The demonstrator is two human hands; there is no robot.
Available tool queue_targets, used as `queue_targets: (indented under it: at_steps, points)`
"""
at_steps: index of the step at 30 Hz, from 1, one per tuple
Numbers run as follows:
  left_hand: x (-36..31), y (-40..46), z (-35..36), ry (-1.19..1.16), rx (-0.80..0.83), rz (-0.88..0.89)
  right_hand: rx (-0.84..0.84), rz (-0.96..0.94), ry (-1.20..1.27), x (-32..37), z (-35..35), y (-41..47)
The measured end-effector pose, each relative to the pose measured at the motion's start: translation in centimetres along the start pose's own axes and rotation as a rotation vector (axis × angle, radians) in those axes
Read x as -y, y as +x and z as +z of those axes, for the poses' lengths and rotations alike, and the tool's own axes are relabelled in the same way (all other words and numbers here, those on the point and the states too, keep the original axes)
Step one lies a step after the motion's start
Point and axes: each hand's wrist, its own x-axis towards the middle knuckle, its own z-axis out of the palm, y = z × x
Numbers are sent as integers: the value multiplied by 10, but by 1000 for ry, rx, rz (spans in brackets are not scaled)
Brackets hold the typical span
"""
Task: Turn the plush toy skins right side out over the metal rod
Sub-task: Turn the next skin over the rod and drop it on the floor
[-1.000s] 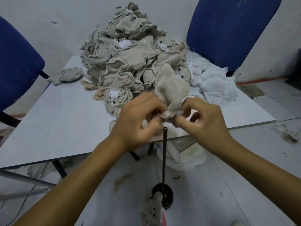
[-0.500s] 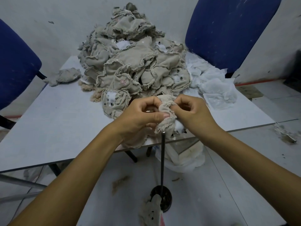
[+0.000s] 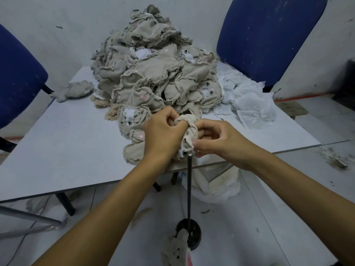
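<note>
A beige plush toy skin (image 3: 189, 131) is bunched between my two hands, right over the top of the thin black metal rod (image 3: 189, 191). My left hand (image 3: 163, 135) grips its left side with curled fingers. My right hand (image 3: 217, 141) pinches its right side and lower edge. The rod's tip is at the skin's lower edge, and the rod runs down to a round black base (image 3: 194, 233) on the floor. A tall pile of inside-out beige skins (image 3: 153, 73) covers the back of the white table (image 3: 73, 150).
A turned plush toy (image 3: 175, 250) lies on the floor beside the rod's base. White fabric pieces (image 3: 247, 100) lie right of the pile. A white bag (image 3: 215, 187) sits under the table edge. Blue chairs (image 3: 269, 37) stand at back right and at left.
The fluffy skin held above the rod has been pulled down and bunched onto the rod's top. Both hands moved closer together and slightly lower.
</note>
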Motion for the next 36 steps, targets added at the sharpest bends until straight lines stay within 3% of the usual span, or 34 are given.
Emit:
queue_targets:
  at_steps: [3, 8, 12, 16, 21, 24, 28, 30, 33, 36]
  points:
    - [-10, 5, -7, -263, 214, -174, -119, -69, -76, -3, -2, 1]
    - [-27, -1, -19, -484, 554, -154, -340, -130, -152, -3, -5, 1]
    - [-28, -5, -18, -221, 540, 6, -529, -138, -251, -5, 0, 5]
    - [-22, -10, -5, -306, 451, -125, -661, -81, -272, -8, 9, 14]
    - [-16, 0, -8, -556, 402, -437, -473, 7, -62, -1, 12, 23]
    - [-16, 4, -10, -558, 306, -470, -329, 38, 44, -2, 15, 22]
    - [-15, 8, -11, -567, 231, -437, -270, 6, 134, 3, 17, 20]
    - [-9, 13, -14, -515, 148, -412, -120, 39, 180, 5, 19, 17]
    - [1, 13, -14, -388, 69, -392, -34, 56, -89, 1, 18, 13]
    - [-1, 6, -10, -366, 98, -442, -160, -54, -507, -4, 16, 11]
